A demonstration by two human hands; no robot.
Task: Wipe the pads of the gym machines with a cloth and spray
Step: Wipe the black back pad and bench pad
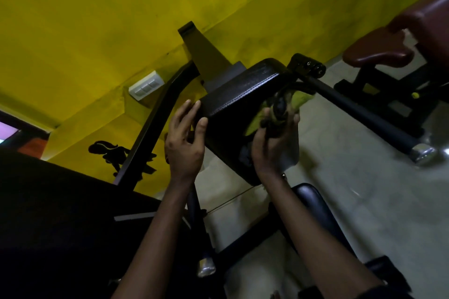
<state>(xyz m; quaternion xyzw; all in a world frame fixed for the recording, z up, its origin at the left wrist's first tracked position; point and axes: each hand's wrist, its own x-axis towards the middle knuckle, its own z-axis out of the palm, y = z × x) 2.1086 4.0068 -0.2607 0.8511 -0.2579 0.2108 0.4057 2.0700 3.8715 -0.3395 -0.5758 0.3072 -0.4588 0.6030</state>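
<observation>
A black padded backrest (pixel 240 94) of a gym machine fills the centre of the head view. My left hand (pixel 185 138) holds its left edge, thumb on the front face and fingers reaching behind. My right hand (pixel 272 143) grips a bunched green and grey cloth (pixel 298 101) and presses it against the pad's right side. A dark object sits in the same hand with the cloth; I cannot tell what it is. No spray bottle is clearly visible.
A black seat pad (pixel 315 204) lies below the backrest. A black bar with a chrome end cap (pixel 422 153) runs to the right. Another machine with maroon pads (pixel 379 51) stands at upper right. Behind is a yellow wall with a white switch plate (pixel 145 87).
</observation>
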